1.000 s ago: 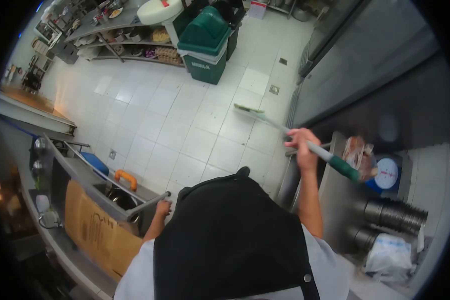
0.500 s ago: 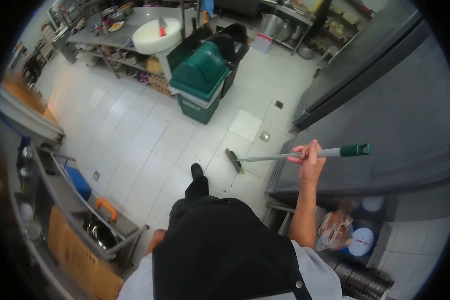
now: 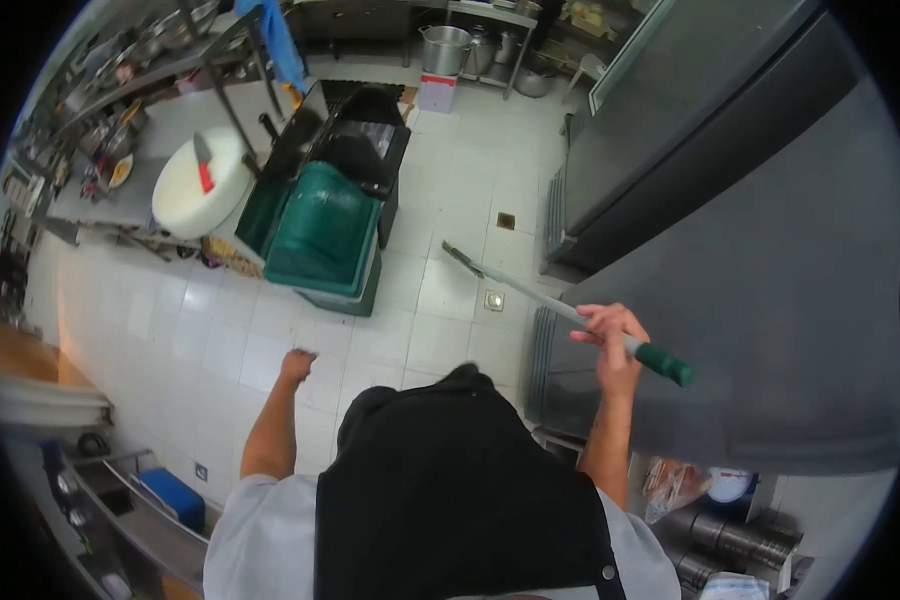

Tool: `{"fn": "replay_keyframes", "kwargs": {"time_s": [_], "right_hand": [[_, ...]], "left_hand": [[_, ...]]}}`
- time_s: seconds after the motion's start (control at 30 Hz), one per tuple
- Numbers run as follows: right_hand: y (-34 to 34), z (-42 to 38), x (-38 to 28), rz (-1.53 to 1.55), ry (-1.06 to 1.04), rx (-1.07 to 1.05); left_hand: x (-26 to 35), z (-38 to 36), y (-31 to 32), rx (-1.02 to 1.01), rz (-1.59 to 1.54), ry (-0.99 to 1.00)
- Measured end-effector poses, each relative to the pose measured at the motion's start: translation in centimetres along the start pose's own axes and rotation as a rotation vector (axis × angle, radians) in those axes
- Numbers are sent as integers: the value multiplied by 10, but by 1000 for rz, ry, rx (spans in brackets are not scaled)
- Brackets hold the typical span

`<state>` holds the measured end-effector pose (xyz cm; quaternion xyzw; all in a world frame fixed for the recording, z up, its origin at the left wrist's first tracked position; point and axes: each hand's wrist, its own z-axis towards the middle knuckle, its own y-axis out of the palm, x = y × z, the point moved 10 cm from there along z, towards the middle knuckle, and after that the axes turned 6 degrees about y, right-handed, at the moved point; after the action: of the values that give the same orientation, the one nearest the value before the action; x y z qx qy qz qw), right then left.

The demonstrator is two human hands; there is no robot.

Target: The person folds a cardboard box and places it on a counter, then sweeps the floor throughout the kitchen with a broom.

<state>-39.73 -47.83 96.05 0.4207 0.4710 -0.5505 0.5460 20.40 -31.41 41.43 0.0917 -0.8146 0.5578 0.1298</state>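
Observation:
A long-handled broom [image 3: 532, 292] slants across the right half of the view, its pale pole ending in a green grip. My right hand [image 3: 612, 330] is closed around the pole just below that grip. The narrow broom head [image 3: 462, 258] is down at the white tiled floor near a small drain. My left hand [image 3: 298, 365] hangs out to the left over the tiles, fingers curled in, with no object visible in it. Nearest ahead of it stands a green swing-top bin [image 3: 322, 235].
Tall grey steel cabinets [image 3: 730, 250] line the right side. Black bins [image 3: 370, 140] stand behind the green one. A round white chopping board [image 3: 185, 190] bears a red-handled knife [image 3: 204, 165]. Steel pots [image 3: 445, 48] are at the back, and a blue container [image 3: 170, 498] is lower left.
I have moved forward, so the bins are closer. The broom head has swung farther ahead and the pole now slants more. My left hand has come out from beside my body.

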Motion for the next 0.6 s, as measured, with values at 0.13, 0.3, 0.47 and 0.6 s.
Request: {"fn": "replay_keyframes", "kwargs": {"time_s": [0.13,0.3,0.47,0.6], "right_hand": [[-21,73,68,64,110,74],[-6,200,68,136,58,-81],[2,350,52,110,47,-274],[37,423,10,112,-105,-533]], "left_hand": [[107,152,-148,40,-796,-359],[302,292,-220,-17,-750,88],[449,368,-316,-178,-694,303],[467,434,-403,144,-643,428]]}}
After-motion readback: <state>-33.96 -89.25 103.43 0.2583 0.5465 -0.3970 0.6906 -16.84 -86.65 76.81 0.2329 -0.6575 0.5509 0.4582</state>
